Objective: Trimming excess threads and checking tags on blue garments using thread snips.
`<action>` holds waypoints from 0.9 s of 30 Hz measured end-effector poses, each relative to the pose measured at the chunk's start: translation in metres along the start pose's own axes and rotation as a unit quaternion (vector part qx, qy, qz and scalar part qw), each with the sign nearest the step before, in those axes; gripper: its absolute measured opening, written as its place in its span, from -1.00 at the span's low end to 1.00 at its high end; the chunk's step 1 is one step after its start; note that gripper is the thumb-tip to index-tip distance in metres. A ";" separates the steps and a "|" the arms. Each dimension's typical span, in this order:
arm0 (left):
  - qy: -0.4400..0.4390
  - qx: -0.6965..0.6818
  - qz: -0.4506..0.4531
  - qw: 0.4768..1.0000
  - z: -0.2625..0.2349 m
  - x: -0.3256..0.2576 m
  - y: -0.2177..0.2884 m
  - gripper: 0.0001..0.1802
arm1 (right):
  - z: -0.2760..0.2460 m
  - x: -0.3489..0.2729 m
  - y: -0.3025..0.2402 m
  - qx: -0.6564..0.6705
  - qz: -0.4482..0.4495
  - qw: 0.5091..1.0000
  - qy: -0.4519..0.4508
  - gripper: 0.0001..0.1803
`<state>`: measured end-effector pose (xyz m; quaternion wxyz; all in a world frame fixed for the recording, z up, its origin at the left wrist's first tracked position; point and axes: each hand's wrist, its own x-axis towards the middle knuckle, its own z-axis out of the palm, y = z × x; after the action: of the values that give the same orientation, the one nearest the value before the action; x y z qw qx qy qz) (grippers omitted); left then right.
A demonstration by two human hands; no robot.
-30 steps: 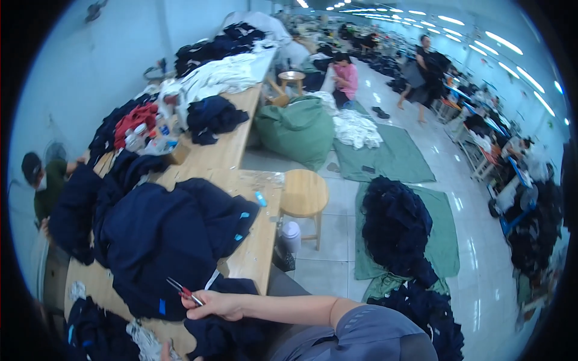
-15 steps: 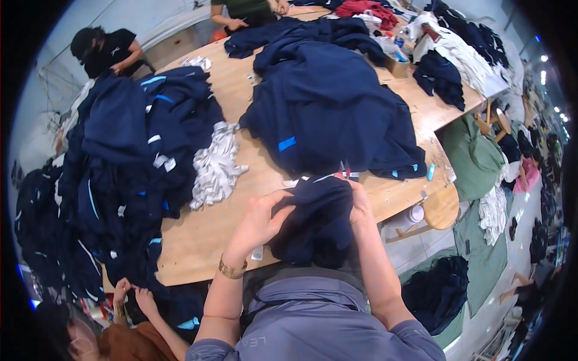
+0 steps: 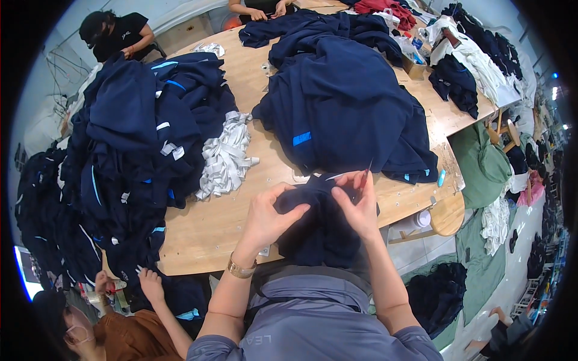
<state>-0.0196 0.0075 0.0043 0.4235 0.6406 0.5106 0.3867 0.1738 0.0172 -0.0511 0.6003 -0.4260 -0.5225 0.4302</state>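
A dark navy garment piece [image 3: 319,234] is bunched up in front of me at the table's near edge and hangs down toward my lap. My left hand [image 3: 268,216] grips it on the left side, thumb and fingers closed over the cloth. On the other side my right hand [image 3: 359,207] has its fingers bent around small thread snips [image 3: 369,168], whose thin blade points up and away. Its thumb lies by the upper edge of the cloth, where a thin white strip [image 3: 334,177] shows. The snips' handle is mostly hidden by my fingers.
Beyond my hands a big navy garment heap [image 3: 343,114] covers the wooden table [image 3: 198,240]. To the left are white strips [image 3: 226,156] and another navy pile [image 3: 120,120]. A light-blue stick [image 3: 442,177] lies right, above a wooden stool [image 3: 448,213]. Co-workers stand at far left and near left.
My right hand has turned inward over the cloth, and the snips have swung from level with my fingertips to pointing upward. The garment has been shifted slightly right. The view has moved a little.
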 end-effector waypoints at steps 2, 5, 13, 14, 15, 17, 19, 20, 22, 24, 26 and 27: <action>0.021 0.022 -0.003 1.000 0.004 0.000 -0.002 -0.80 | 0.008 -0.001 -0.010 -0.042 -0.033 0.998 -0.029 -0.61; 0.021 -0.017 -0.024 0.999 0.005 0.001 0.001 -0.81 | 0.006 -0.004 -0.009 -0.071 -0.032 0.995 -0.065 -0.57; 0.125 -0.101 -0.053 0.986 -0.011 0.005 -0.017 -0.85 | -0.008 -0.030 0.003 -0.455 -0.068 0.888 0.005 -0.43; 0.139 -0.129 -0.056 0.980 -0.010 0.006 -0.019 -0.85 | -0.013 -0.032 0.003 -0.474 -0.021 0.880 -0.003 -0.44; 0.134 -0.130 -0.056 0.981 -0.010 0.005 -0.022 -0.85 | -0.016 -0.035 0.002 -0.493 0.028 0.870 -0.010 -0.46; 0.152 -0.145 -0.042 0.977 -0.010 0.005 -0.027 -0.85 | -0.018 -0.038 0.005 -0.490 0.013 0.871 0.011 -0.52; 0.154 -0.138 -0.032 0.978 -0.010 0.007 -0.027 -0.86 | -0.025 -0.041 0.014 -0.377 0.098 0.921 0.003 -0.55; 0.170 -0.123 -0.013 0.978 -0.011 0.009 -0.027 -0.87 | -0.029 -0.039 0.016 -0.331 0.109 0.937 0.009 -0.61; 0.195 -0.106 0.013 0.975 -0.014 0.010 -0.030 -0.89 | -0.039 -0.035 0.019 -0.178 0.160 0.971 -0.006 -0.63; 0.217 -0.087 0.019 0.972 -0.018 0.013 -0.040 -0.88 | -0.047 -0.028 -0.003 0.095 0.316 0.943 -0.036 -0.69; 0.238 -0.046 0.014 0.970 -0.022 0.015 -0.047 -0.87 | -0.045 -0.029 0.001 0.223 0.317 0.922 -0.012 -0.68; 0.239 -0.046 0.015 0.970 -0.022 0.016 -0.047 -0.87 | -0.042 -0.029 0.002 0.347 0.312 0.884 0.011 -0.66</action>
<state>-0.0523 0.0319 -0.0319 0.3127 0.5170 0.5693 0.5575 0.2130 -0.0125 -0.0638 0.5505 -0.3358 -0.1734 0.7444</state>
